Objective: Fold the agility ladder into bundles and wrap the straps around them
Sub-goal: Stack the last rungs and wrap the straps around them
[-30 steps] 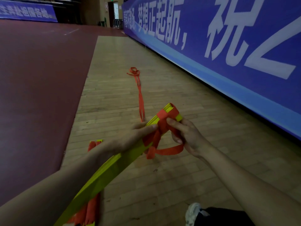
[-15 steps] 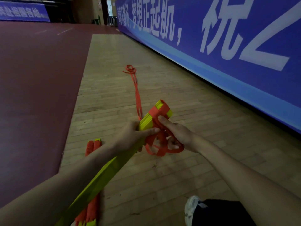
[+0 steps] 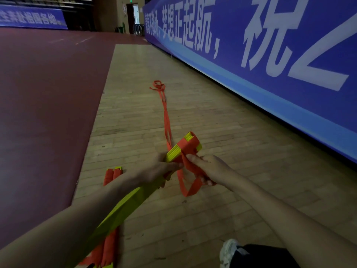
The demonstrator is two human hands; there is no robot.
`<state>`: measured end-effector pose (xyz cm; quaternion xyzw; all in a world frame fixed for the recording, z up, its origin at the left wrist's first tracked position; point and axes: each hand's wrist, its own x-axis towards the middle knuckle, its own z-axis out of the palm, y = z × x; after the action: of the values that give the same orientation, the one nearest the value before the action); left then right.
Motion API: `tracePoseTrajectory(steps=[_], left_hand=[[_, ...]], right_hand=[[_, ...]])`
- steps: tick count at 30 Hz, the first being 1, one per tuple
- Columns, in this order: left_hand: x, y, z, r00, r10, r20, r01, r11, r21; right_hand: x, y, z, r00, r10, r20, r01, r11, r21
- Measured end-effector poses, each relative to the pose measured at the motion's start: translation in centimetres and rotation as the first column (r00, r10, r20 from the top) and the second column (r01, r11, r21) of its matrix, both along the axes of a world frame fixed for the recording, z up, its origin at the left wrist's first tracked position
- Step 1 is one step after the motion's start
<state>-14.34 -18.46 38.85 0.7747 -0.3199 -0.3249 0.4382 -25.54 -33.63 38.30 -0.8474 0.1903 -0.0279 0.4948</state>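
Your left hand (image 3: pixel 158 171) is gripping the stacked bundle of flat yellow plastic ladder rungs (image 3: pixel 173 154), raised over the wooden floor (image 3: pixel 212 219). Your right hand (image 3: pixel 209 169) is pinching the orange woven strap (image 3: pixel 193 188) that is looping round the bundle's far end. You should be pulling each turn flat and snug. No container is showing.

The yellow rungs (image 3: pixel 173 154) look like smooth, hard plastic slats with a dull sheen, while the orange strap (image 3: pixel 167 120) is flat woven cloth webbing, matt and limp, creased where it loops. The floor (image 3: pixel 231 151) is narrow wood strips, scuffed and only faintly glossy, and it meets a dark red surface (image 3: pixel 48 113) that looks smooth and matt, material unclear. The blue banner (image 3: pixel 289 97) is a smooth printed sheet with a soft sheen.
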Motion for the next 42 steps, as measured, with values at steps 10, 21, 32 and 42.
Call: tracePoseTrajectory(steps=[10, 21, 32, 42], left_hand=[[1.8, 0.8, -0.2, 0.992, 0.023, -0.122, -0.019, 0.999, 0.038], [1.2, 1.0, -0.9, 0.995, 0.079, -0.056, -0.071, 0.988, 0.136], [2.0, 0.6, -1.2, 0.975, 0.208, -0.073, -0.206, 0.978, 0.038], [1.6, 0.5, -0.2, 0.978, 0.134, 0.159, -0.128, 0.991, -0.045]], right_hand=[[-0.4, 1.5, -0.5, 0.983, 0.175, 0.063, -0.140, 0.920, -0.365], [1.0, 2.2, -1.4, 0.951, 0.176, -0.253, -0.307, 0.610, -0.730], [-0.1, 0.8, -0.5, 0.998, 0.033, 0.050, -0.032, 0.999, -0.018], [0.9, 1.4, -0.7, 0.994, 0.049, 0.096, -0.058, 0.994, 0.089]])
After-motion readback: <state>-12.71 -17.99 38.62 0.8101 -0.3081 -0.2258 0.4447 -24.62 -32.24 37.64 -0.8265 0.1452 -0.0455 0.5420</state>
